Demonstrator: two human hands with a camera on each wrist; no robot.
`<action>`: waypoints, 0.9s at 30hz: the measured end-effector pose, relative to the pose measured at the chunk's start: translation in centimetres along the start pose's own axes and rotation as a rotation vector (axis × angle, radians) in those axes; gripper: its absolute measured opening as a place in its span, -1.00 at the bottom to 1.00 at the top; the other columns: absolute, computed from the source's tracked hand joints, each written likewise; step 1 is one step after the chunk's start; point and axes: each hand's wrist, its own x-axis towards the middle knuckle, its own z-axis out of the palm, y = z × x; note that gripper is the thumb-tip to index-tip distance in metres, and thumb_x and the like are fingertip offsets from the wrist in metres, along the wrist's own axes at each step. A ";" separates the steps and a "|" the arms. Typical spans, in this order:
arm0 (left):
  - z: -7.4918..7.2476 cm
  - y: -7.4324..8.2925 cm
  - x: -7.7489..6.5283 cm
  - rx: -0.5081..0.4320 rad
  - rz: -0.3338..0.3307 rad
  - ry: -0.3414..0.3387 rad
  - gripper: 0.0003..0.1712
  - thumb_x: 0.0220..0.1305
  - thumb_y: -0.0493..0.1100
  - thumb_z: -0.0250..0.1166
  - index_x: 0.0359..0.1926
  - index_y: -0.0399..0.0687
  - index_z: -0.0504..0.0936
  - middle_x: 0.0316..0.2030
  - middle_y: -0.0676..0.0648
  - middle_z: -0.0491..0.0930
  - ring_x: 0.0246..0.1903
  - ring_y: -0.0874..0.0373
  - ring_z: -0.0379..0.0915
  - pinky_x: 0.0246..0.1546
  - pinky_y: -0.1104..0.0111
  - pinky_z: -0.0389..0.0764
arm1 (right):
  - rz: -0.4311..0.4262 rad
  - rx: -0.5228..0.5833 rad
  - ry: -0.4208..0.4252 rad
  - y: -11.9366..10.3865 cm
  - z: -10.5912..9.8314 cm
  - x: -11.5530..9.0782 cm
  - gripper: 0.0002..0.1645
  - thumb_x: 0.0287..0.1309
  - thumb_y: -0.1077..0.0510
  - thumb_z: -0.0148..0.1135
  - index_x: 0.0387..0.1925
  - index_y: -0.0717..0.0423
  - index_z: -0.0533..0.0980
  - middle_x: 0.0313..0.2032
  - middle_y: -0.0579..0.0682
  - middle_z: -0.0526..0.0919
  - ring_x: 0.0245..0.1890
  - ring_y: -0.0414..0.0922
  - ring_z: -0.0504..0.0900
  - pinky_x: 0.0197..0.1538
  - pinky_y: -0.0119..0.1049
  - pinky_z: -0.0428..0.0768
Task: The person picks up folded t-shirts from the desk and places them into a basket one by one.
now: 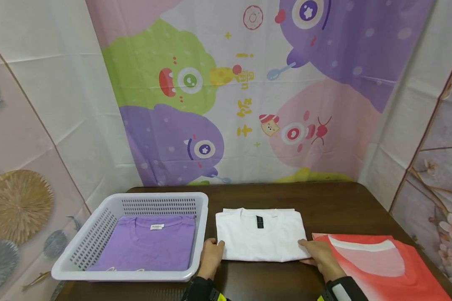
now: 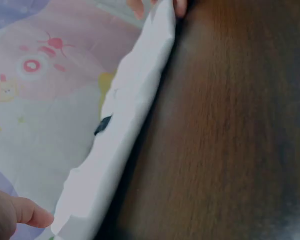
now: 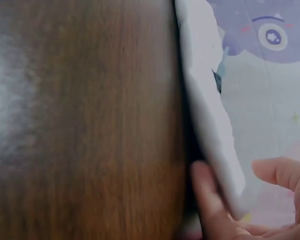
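A folded white T-shirt (image 1: pixel 261 240) with a black neck label lies between my hands, its collar toward the back. My left hand (image 1: pixel 211 257) grips its left edge, thumb on top; the thumb (image 2: pixel 35 214) shows at a corner in the left wrist view, and the other fingers there are hidden. At the right edge my right hand (image 1: pixel 322 255) holds the shirt, with fingers (image 3: pixel 207 187) reaching beneath it in the right wrist view. A dark gap shows under the shirt's front edge (image 2: pixel 125 165).
Left of the shirt stands a white plastic basket (image 1: pixel 204 217) holding a folded purple T-shirt (image 1: pixel 162 242). A red and pale pink shirt (image 1: pixel 380 259) lies at the right on the dark wooden table (image 1: pixel 335 205). Behind hangs a cartoon-printed cloth (image 1: pixel 245 159).
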 end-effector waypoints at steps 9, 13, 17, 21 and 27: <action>0.7 0.0 0.5 0.044 0.131 0.075 -0.74 0.06 -0.40 0.15 -0.22 -0.50 0.62 -0.39 -0.30 0.67 -0.41 -0.01 0.54 -0.42 0.24 0.50 | -0.022 -0.159 0.089 -0.6 0.6 -0.6 -0.80 0.03 0.30 0.11 -0.46 0.46 0.48 -0.44 0.15 0.50 -0.41 -0.04 0.48 -0.38 -0.30 0.55; 0.3 -0.4 0.0 0.060 0.146 0.064 -0.76 0.03 -0.41 0.15 -0.27 -0.46 0.65 -0.47 -0.25 0.66 -0.49 0.08 0.48 -0.48 0.29 0.46 | -0.026 -0.200 0.085 -0.7 0.5 -1.2 -0.74 -0.10 0.33 0.07 -0.77 0.17 0.27 -0.65 -0.08 0.26 -0.61 -0.17 0.32 -0.51 -0.39 0.39; -0.2 -0.8 -0.6 0.062 0.171 0.033 -0.77 0.01 -0.42 0.15 -0.30 -0.46 0.65 -0.52 -0.22 0.65 -0.53 0.13 0.42 -0.50 0.32 0.43 | -0.045 -0.286 0.050 -0.9 0.4 -1.7 -0.86 -0.13 0.32 0.09 -0.62 0.38 0.44 -0.64 -0.04 0.39 -0.61 -0.20 0.38 -0.51 -0.39 0.45; -1.1 -1.1 -1.3 0.038 0.194 -0.055 -0.77 0.05 -0.43 0.12 -0.29 -0.53 0.62 -0.58 -0.17 0.58 -0.58 0.21 0.31 -0.55 0.39 0.38 | -0.058 -0.342 0.009 -0.7 0.3 -2.3 -0.76 -0.13 0.30 0.12 -0.43 0.48 0.50 -0.49 0.10 0.53 -0.53 -0.15 0.51 -0.44 -0.33 0.56; -2.4 -1.9 -2.7 0.070 0.183 -0.137 -0.73 0.09 -0.38 0.15 -0.21 -0.54 0.60 -0.60 -0.09 0.52 -0.60 0.25 0.27 -0.59 0.44 0.34 | -0.065 -0.350 -0.002 0.3 0.2 -3.6 -0.88 -0.17 0.30 0.13 -0.68 0.21 0.39 -0.57 0.00 0.47 -0.58 -0.19 0.48 -0.49 -0.36 0.53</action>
